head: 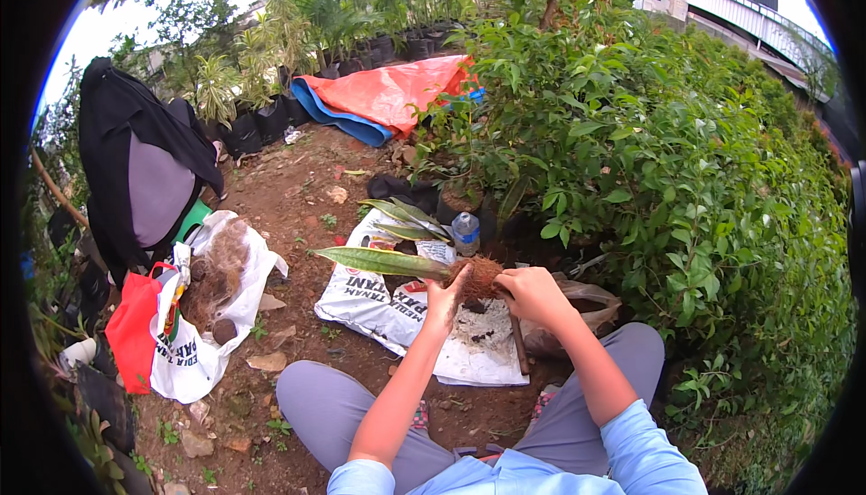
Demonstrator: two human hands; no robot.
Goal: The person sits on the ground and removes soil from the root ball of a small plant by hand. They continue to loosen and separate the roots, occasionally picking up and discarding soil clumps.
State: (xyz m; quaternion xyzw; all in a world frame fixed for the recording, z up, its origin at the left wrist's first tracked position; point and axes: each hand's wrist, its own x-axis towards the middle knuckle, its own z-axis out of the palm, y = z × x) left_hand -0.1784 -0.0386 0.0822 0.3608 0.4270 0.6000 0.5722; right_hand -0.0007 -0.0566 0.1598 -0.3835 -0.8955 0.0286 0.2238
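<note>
A long green snake plant leaf with yellow edges (pixel 382 262) points left, its base wrapped in a brown coconut fibre bundle (pixel 484 277). My left hand (pixel 446 295) grips the fibre near the leaf's base. At the bundle's other end, the fingers of my right hand (pixel 524 289) pinch the fibre. Below both lies a white printed plastic sack (pixel 473 356) with dark soil crumbs on it. More snake plant leaves (pixel 409 218) rest on the sack's far side, beside a clear plastic bottle with a blue label (pixel 465 232). A brown stick or handle (pixel 519 346) lies under my right hand.
A person in dark clothing (pixel 152 170) sits at the left by another white sack with loose fibre (pixel 237 278) and a red bag (pixel 132 326). Dense green bushes (pixel 676 177) line the right. An orange and blue tarpaulin (pixel 392 92) and potted plants stand farther back; stones dot the soil.
</note>
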